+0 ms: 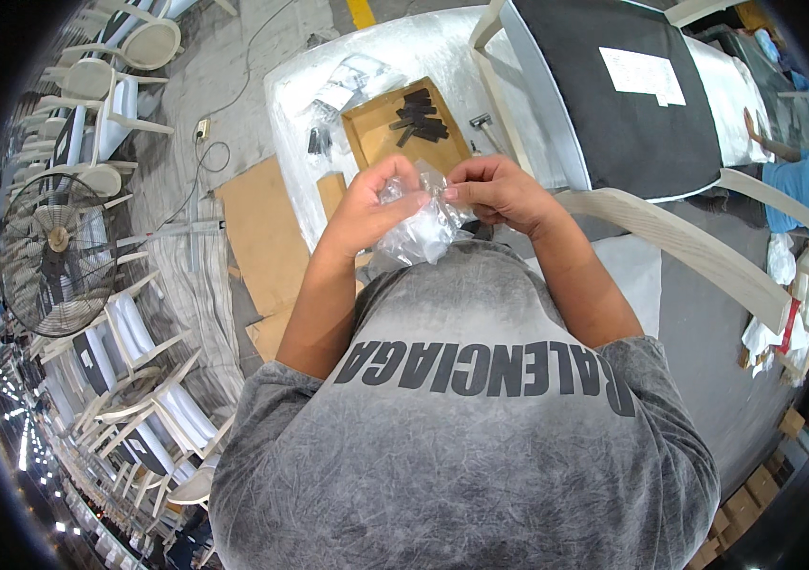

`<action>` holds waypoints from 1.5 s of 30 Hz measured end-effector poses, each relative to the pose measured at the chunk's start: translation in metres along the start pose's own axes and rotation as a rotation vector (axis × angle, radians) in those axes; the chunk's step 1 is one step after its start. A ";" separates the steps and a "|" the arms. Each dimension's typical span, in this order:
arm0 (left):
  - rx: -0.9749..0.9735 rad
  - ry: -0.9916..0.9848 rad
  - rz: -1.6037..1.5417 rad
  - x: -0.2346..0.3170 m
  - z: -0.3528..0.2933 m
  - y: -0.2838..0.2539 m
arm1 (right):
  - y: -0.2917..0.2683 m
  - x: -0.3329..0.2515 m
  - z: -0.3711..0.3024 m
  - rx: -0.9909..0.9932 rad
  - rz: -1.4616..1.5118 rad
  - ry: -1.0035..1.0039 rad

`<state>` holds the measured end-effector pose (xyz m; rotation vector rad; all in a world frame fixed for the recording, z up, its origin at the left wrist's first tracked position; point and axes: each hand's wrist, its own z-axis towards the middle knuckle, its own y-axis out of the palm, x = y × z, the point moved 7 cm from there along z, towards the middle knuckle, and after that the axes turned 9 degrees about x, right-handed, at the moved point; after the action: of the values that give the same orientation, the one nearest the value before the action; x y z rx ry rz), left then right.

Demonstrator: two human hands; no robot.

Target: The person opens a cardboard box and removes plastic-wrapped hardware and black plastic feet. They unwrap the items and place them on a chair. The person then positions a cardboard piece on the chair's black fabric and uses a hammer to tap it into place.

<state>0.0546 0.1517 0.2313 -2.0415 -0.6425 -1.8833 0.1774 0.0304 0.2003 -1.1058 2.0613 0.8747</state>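
A clear plastic bag (430, 231) hangs between my two hands, close in front of my chest. My left hand (374, 207) is closed around the bag's left side, with the thumb pressed along its top. From the right, my right hand (497, 193) pinches the bag's upper edge between thumb and fingers. Something whitish shows through the crumpled plastic, but I cannot make out what it is. Just beyond my hands lies a shallow cardboard tray (371, 123) with several black strip-like pieces (419, 119) in it.
The tray rests on a plastic-wrapped surface (295, 95), near a small hammer-like tool (485, 123). An upturned chair with a black underside (637, 114) stands at the right. Cardboard (262, 228) lies at the left, past it a fan (58, 247) and stacked chairs. Another person (799, 190) is far right.
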 end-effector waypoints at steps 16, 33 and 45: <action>0.001 -0.201 0.327 -0.043 0.002 -0.001 | -0.003 -0.006 0.021 0.180 -0.515 -0.431; 0.033 -0.175 0.297 -0.030 0.008 -0.021 | 0.009 -0.012 0.035 -0.025 -0.336 -0.235; -0.171 -0.353 0.302 -0.065 0.036 0.014 | -0.052 -0.012 -0.053 0.610 -0.722 -0.611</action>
<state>0.0901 0.1494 0.1641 -2.4471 -0.2326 -1.4661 0.2165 -0.0280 0.2273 -0.9590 1.1509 0.1499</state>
